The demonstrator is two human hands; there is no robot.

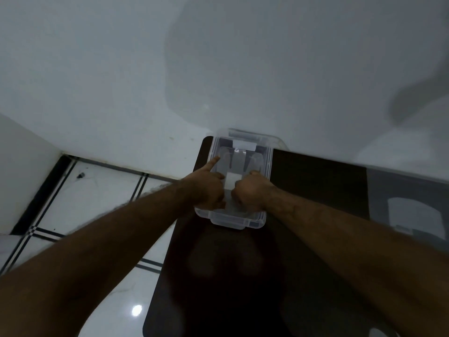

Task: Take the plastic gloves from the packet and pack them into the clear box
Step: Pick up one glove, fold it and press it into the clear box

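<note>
Both hands (pixel 228 190) press curled fingers (pixel 215 161) into clear box (pixel 268 166).

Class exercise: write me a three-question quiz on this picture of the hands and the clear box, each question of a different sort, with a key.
1. True or false: both hands are over the clear box.
2. Which hand stretches a forefinger toward the box's far corner? A left hand B right hand
3. Fill in: the box stands on a dark ____.

Key: 1 true; 2 A; 3 table.
</note>
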